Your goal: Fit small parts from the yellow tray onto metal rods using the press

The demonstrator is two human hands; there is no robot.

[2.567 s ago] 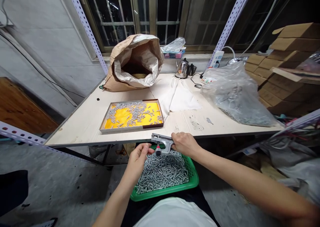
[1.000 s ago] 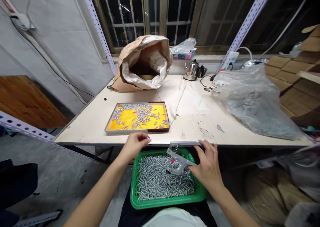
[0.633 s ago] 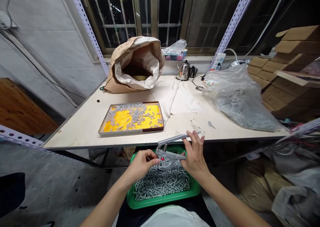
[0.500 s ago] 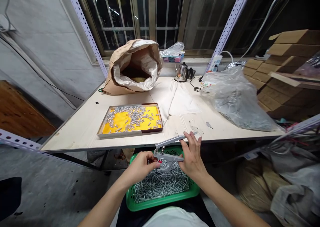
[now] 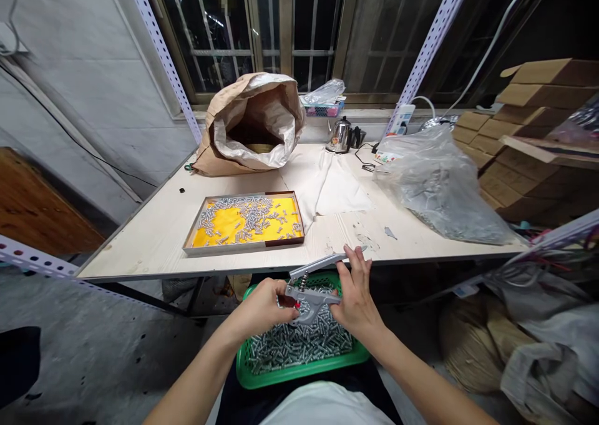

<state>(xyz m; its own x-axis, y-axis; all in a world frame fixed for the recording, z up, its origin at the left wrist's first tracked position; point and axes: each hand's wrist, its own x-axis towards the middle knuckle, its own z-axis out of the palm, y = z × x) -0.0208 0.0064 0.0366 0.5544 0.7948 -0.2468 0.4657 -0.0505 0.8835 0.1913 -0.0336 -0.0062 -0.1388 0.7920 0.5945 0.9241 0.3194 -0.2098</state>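
My left hand [image 5: 266, 305] pinches the left end of grey metal pruning shears [image 5: 312, 306], close to a small red part [image 5: 298, 304]. A coil spring [image 5: 304, 281] sits between the two spread arms of the shears. At their right end, my right hand [image 5: 358, 300] grips them, fingers at the upper arm and thumb side at the lower one. Directly below, a green plastic basket [image 5: 281, 378] on my lap holds many small silver coil springs [image 5: 304, 347]. My fingers partly hide the shears.
On the table [image 5: 150, 238] lies a shallow tray [image 5: 234, 248] with a yellow lining and scattered springs. Behind it an open paper sack [image 5: 206, 156] rests on its side. A kettle [image 5: 340, 135], a clear plastic bag [image 5: 435, 175] and stacked cardboard boxes [image 5: 543, 119] stand further right.
The shears and both hands have shifted very slightly left. My hold looks the same, and the tray and sack stay in place.
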